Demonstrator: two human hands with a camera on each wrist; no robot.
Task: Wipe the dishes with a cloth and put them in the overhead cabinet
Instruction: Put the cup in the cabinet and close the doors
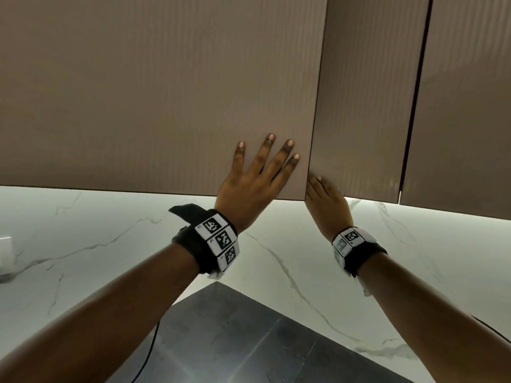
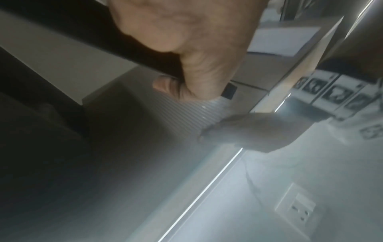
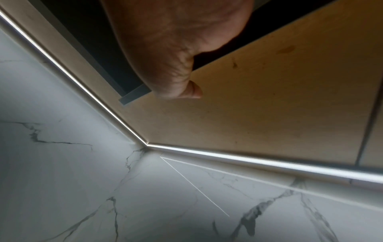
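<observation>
Far left in the head view, a white wall socket (image 1: 5, 254) sits on the marble backsplash (image 1: 83, 239), and above it runs the long ribbed face of the left cabinet door (image 1: 152, 92). A thin black cable (image 1: 150, 352) trails down over the dark countertop (image 1: 235, 335) below.

Moving in, the left hand (image 1: 249, 186) is flat against that left cabinet door near its lower right corner, fingers straight and spread, palm on the panel. It grasps nothing. A black wrist strap (image 1: 193, 244) with square printed markers wraps the wrist.

Next, right at the seam, the right hand (image 1: 325, 205) comes up from beneath the adjacent cabinet door (image 1: 365, 106). Its fingers are tucked behind that door's left edge at the bottom corner, so they are hidden from the head view. The right wrist view shows the thumb pressed on the tan underside of the cabinet (image 3: 269, 98) beside a dark gap; whether the hidden fingers curl round the edge I cannot tell.

An LED strip (image 3: 248, 160) glows along the base of the cabinets against the marble. Further right, a dark vertical gap separates a third cabinet door (image 1: 470, 106).

No dish and no cloth show in any view; the overhead cabinet fills the top of the head view, all door faces, interior hidden.
</observation>
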